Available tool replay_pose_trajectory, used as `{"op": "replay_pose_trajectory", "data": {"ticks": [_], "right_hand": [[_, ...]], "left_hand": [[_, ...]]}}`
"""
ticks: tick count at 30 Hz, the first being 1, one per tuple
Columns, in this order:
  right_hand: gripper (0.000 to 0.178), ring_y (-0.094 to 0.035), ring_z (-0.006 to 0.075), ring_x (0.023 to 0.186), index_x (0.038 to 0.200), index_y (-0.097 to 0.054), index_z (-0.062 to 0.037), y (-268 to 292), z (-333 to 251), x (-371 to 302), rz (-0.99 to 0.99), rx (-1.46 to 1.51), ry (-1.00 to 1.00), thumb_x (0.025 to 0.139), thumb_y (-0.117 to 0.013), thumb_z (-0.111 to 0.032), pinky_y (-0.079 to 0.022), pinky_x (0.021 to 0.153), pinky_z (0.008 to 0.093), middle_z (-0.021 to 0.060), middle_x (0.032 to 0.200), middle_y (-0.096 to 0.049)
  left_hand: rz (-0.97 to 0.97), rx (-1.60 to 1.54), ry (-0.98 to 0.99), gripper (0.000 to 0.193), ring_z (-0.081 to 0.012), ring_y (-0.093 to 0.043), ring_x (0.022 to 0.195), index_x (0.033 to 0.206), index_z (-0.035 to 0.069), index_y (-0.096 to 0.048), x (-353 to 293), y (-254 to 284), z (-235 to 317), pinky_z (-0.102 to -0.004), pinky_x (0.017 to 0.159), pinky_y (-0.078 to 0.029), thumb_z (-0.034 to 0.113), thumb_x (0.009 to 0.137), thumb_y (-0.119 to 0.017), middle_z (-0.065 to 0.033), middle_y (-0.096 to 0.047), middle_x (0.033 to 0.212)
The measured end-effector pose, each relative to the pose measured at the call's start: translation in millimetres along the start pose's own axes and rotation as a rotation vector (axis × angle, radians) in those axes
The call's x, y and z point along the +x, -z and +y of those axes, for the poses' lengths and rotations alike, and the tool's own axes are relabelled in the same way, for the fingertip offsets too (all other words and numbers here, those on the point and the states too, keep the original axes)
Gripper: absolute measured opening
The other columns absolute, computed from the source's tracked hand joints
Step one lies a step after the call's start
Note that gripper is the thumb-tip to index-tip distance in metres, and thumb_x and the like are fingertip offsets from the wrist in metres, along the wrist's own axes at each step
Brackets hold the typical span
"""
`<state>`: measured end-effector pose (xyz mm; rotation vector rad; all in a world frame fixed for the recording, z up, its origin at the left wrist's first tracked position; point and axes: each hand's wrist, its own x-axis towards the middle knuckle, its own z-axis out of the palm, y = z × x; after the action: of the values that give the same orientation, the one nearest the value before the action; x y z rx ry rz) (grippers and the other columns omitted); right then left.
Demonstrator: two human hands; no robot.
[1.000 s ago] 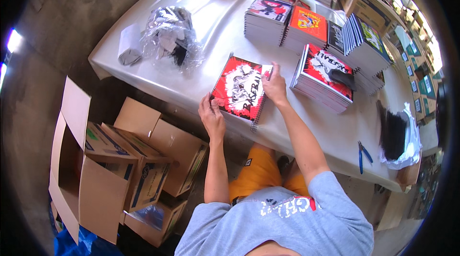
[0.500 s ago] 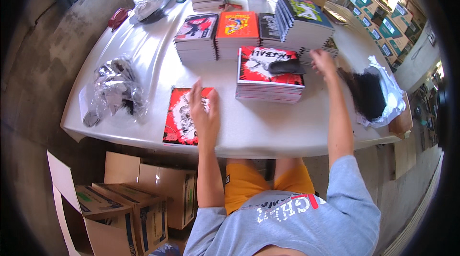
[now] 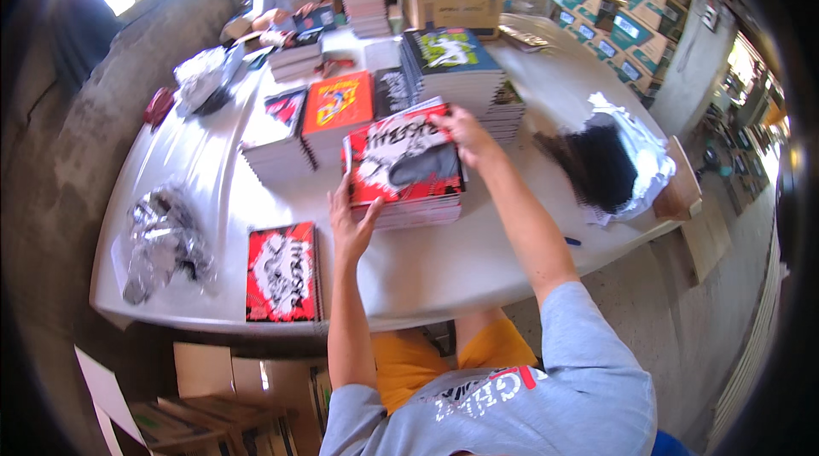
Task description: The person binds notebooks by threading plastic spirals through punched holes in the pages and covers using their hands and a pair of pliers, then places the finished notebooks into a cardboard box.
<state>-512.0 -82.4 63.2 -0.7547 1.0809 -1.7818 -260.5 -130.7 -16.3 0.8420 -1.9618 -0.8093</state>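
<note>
Red single book point(image 3: 281, 273) lies alone near the table point(image 3: 444, 264) edge. Farther on, the left hand point(image 3: 351, 221) presses flat on the red stack point(image 3: 405, 168) to steady it; the right hand point(image 3: 465, 133) pinches the top book's far corner.

Both arms reach forward, left hand point(image 3: 351, 221) open with fingers spread, right hand point(image 3: 465, 133) curled.
</note>
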Motion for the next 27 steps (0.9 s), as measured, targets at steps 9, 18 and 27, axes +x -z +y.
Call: {"op": "replay_pose_trajectory", "data": {"ticks": [9, 18, 27], "right_hand": [[0.023, -0.063, 0.0149, 0.077, 0.109, -0.058, -0.0002, -34.2, -50.1, -1.0, 0.217, -0.682, 1.032, 0.086, -0.057, -0.002, -0.047, 0.068, 0.0275, 0.0144, 0.091, -0.066], [0.019, -0.058, 0.0103, 0.077, 0.106, -0.057, -0.0007, -0.1, -49.4, -157.1, -0.049, -0.668, 0.676, 0.087, -0.056, 0.0, -0.046, 0.068, 0.0229, 0.0072, 0.089, -0.064], [0.044, -0.045, 0.0104, 0.104, 0.116, -0.038, -0.0103, 43.3, 53.4, -223.2, -0.139, -0.43, 0.134, 0.081, -0.062, 0.001, -0.042, 0.082, 0.0242, 0.0057, 0.118, -0.043]], "left_hand": [[-0.043, -0.002, 0.031, 0.09, -0.0358, -0.031, 0.131, 0.139, 0.002, -0.029, 2.1, -7.7, 13.8, -0.0478, 0.111, -0.014, 0.048, 0.074, -0.069, -0.016, -0.047, 0.133], [0.11, -0.431, -0.05, 0.058, -0.0289, -0.034, 0.128, 0.136, 0.001, -0.03, -31.2, 36.5, 96.2, -0.0395, 0.105, -0.025, 0.007, 0.087, -0.059, -0.0165, -0.039, 0.135], [0.162, -0.203, 0.171, 0.069, -0.0264, -0.038, 0.117, 0.133, -0.004, -0.024, -133.9, -35.9, 49.3, -0.0351, 0.103, -0.023, -0.002, 0.074, -0.062, -0.0188, -0.039, 0.123]]}}
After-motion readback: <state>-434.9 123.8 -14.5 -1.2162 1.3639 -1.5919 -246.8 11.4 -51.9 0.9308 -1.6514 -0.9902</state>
